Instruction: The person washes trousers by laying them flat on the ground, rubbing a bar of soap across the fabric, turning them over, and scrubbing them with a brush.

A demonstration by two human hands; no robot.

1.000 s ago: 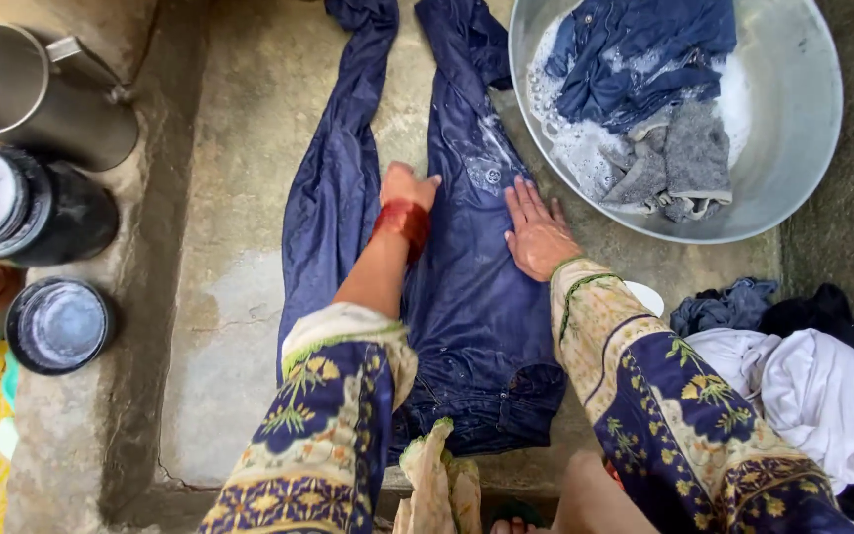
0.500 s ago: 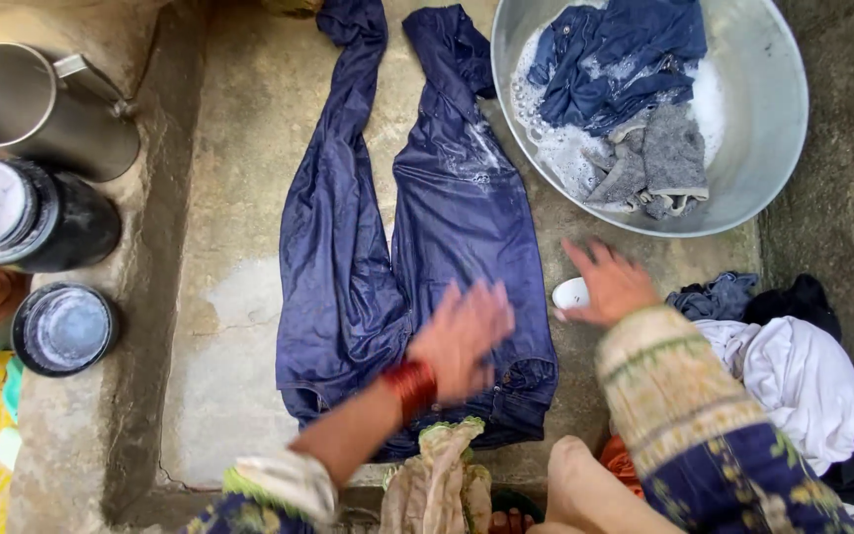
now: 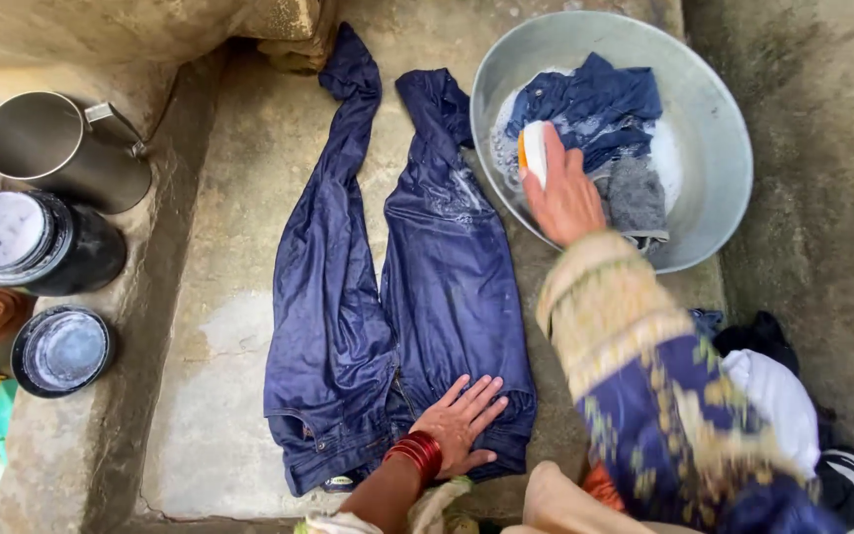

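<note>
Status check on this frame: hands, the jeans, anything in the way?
Left hand flat on waistband of wet dark-blue jeans, spread on concrete slab. Right hand holds white scrub brush over grey metal basin of soapy clothes. Nothing blocking.

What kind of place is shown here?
Probably an outdoor hand-washing spot for laundry: wet jeans spread on a concrete slab, a metal basin of soapy clothes, and metal pots beside it.

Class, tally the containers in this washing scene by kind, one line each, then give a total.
Metal basin: 1
Steel mug: 1
Black jar: 1
Round black lid or pot with a pale inside: 1
Total: 4
</note>
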